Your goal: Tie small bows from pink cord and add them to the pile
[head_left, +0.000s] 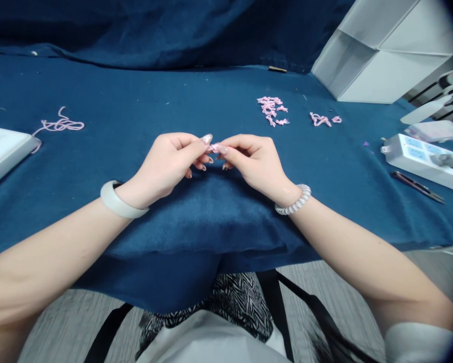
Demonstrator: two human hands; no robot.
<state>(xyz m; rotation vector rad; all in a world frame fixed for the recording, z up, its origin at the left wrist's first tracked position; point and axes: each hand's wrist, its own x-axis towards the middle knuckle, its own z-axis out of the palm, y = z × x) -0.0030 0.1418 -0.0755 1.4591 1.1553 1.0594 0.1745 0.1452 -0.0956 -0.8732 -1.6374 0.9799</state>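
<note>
A small piece of pink cord (214, 147) is pinched between my two hands above the front part of the blue cloth. My left hand (177, 161) grips its left end between thumb and forefinger. On the other side, my right hand (251, 159) pinches the right end, with the thumb on top. The fingertips of both hands nearly meet, and much of the cord is hidden by them. Farther back lies a pile of knotted pink cord pieces (270, 107), with a smaller group of pink pieces (320, 119) to its right.
Loose pink cord (62, 124) trails from a white box (3, 151) at the left. Towards the right edge are a white power strip (423, 156), small snips (417, 186) and a clear case (436, 131). White storage bins (393, 75) stand at the back right of the blue-covered table (154, 101).
</note>
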